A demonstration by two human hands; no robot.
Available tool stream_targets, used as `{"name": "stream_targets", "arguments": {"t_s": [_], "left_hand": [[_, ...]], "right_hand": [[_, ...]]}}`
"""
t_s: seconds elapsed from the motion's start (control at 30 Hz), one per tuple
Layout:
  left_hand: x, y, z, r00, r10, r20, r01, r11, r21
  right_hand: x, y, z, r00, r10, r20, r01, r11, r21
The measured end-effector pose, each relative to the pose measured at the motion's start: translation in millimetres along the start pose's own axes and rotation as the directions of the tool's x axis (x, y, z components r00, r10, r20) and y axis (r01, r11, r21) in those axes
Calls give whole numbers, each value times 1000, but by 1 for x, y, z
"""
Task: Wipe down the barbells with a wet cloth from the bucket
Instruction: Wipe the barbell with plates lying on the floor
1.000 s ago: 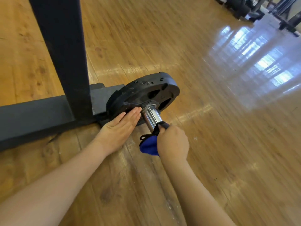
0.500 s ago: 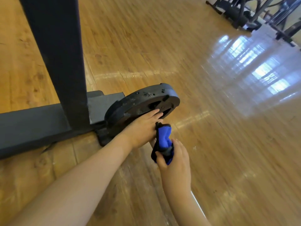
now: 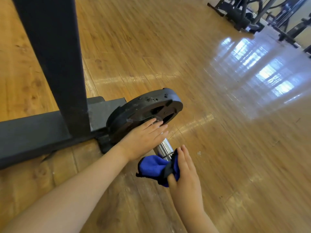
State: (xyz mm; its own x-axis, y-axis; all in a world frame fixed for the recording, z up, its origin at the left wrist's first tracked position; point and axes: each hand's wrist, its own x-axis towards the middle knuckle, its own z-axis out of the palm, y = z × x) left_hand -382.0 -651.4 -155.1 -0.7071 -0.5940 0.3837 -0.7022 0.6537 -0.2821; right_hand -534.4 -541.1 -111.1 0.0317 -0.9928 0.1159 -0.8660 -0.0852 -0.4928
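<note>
A black rack post (image 3: 55, 56) rises at the left from a dark base beam (image 3: 33, 132) on the glossy wood floor (image 3: 218, 148); more gym frames (image 3: 244, 15) stand far right. The black weight plate (image 3: 144, 113) sits against the rack base. The left hand (image 3: 144, 140) lies flat, fingers straight, on the plate. The chrome barbell sleeve (image 3: 165, 147) juts toward the near right, its end wrapped in a blue cloth (image 3: 156, 170) gripped by the right hand (image 3: 183, 175).

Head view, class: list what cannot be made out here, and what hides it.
- Bucket: not in frame, head view.
- Chrome barbell sleeve: inner end behind the left hand, tip under the blue cloth.
- Right hand: its grip on the cloth, palm faces away.
- Dark gym machines: cut off by the top edge, too small.
</note>
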Motion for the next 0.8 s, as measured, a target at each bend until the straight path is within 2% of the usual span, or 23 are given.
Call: {"name": "stream_targets", "arguments": {"t_s": [0.1,0.23,0.33,0.47,0.53,0.63,0.7,0.73,0.8], "left_hand": [[-2,0,1,1000,13,-4,-13,1000,18],[4,0,-2,998,41,-41,-40,999,34],[11,0,-3,996,47,-73,-50,998,-42],[15,-2,2,996,70,-51,-75,991,-112],[19,-4,0,995,96,-7,-96,980,-176],[33,-7,-10,973,195,122,-170,967,-193],[37,-7,-12,947,235,219,-204,967,-154],[35,-6,-13,953,230,195,-216,972,-95],[22,-5,-11,988,128,88,-122,990,-70]], "right_hand": [[1,-5,20,998,29,-52,-35,991,-130],[-2,-8,33,995,-2,-100,-20,977,-213],[-1,-11,33,990,-45,-130,11,968,-250],[0,-5,34,978,-119,-170,81,974,-213],[1,2,33,975,-133,-178,99,977,-189],[4,12,31,970,-177,-166,127,953,-275],[8,6,26,982,-141,-130,100,956,-276],[10,2,23,990,-102,-97,70,954,-293],[20,-4,23,997,-10,-71,-15,940,-340]]}}
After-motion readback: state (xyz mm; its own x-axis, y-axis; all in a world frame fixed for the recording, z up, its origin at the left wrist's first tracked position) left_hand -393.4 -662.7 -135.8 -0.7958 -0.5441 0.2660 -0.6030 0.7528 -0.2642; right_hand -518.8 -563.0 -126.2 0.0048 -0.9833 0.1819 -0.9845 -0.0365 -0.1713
